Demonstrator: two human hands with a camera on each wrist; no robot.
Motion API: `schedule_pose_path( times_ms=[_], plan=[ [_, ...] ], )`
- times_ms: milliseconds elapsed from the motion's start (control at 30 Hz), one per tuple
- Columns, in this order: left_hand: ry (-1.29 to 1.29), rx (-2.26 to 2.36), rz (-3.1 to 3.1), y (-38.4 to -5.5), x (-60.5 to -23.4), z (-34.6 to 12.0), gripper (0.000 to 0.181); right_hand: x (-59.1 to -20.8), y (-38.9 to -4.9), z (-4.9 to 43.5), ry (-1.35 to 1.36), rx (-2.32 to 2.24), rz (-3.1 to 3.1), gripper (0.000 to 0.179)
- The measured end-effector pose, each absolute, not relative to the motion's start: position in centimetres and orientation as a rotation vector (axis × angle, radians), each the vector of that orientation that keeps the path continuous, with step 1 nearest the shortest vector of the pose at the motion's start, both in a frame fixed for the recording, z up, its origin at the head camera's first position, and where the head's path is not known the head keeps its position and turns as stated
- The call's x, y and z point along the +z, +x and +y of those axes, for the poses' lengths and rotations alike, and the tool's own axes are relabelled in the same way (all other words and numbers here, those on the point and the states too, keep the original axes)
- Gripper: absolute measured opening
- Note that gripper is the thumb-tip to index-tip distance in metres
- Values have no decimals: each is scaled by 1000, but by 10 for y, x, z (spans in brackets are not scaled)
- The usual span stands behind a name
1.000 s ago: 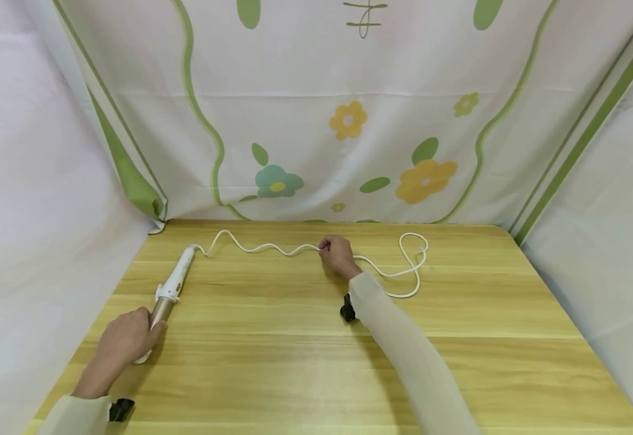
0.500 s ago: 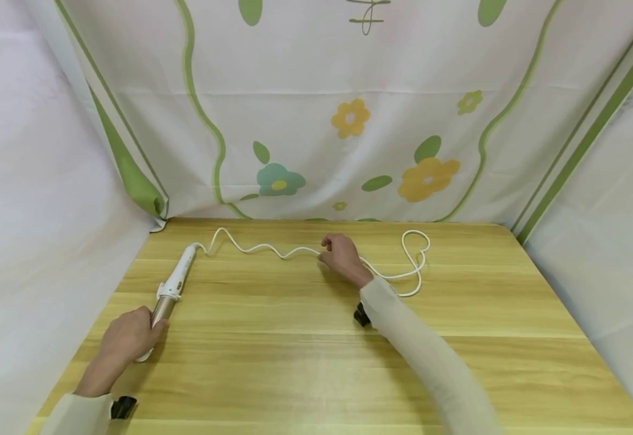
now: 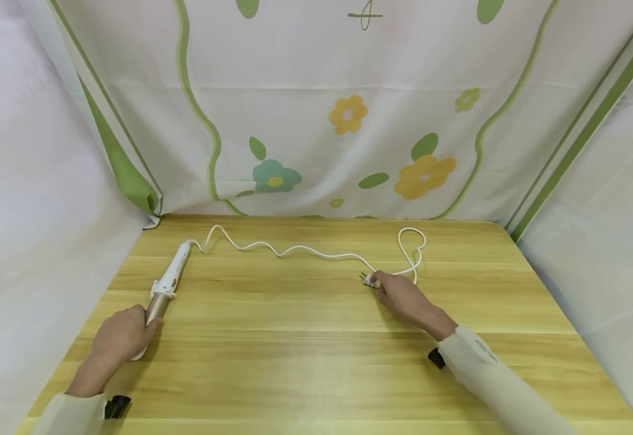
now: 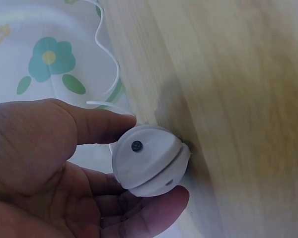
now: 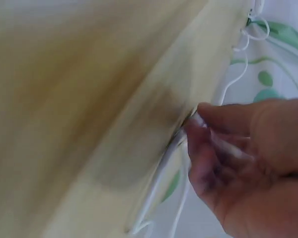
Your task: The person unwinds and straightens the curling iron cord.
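A white curling iron (image 3: 174, 270) with a gold barrel lies at the left of the table, handle toward the back. My left hand (image 3: 122, 334) grips its barrel near the tip. In the left wrist view, thumb and fingers sit around the round white end cap (image 4: 144, 158), which has a screw in it. From the handle a thin white cord (image 3: 301, 248) runs in waves to the right. My right hand (image 3: 406, 297) pinches the cord's two-pin plug (image 3: 369, 280), its pins pointing left. The right wrist view is blurred, and the fingers there mostly hide the plug.
The wooden table (image 3: 273, 350) has a flowered curtain (image 3: 305, 139) along its back edge and pale fabric on both sides. A loop of the cord (image 3: 401, 240) lies beyond my right hand. Black wrist cameras (image 3: 116, 407) sit under both cuffs.
My right hand has let go of the cord's middle, moved right and toward me, and taken hold of the plug. The left hand still grips the curling iron in place.
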State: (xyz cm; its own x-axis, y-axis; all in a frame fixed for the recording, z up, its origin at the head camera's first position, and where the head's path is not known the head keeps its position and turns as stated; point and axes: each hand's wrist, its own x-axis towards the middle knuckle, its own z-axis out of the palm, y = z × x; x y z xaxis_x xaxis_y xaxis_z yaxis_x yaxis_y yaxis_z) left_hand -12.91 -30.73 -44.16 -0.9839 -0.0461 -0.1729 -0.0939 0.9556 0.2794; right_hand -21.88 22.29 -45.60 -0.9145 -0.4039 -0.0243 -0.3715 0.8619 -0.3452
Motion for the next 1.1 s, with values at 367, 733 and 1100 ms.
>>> schedule_pose_path(
  times_ms=[367,733,1100],
  plan=[
    [-119,430,2925,-131,-439,-311,35,-466,-213,256,-555,-631,2827,33],
    [-129,424,2905,-132,-441,-312,35,-462,-193,308,-403,-460,2888,30],
    [-148,411,2870,-136,-439,-312,36,-454,-179,377,-216,-464,2842,21]
  ],
)
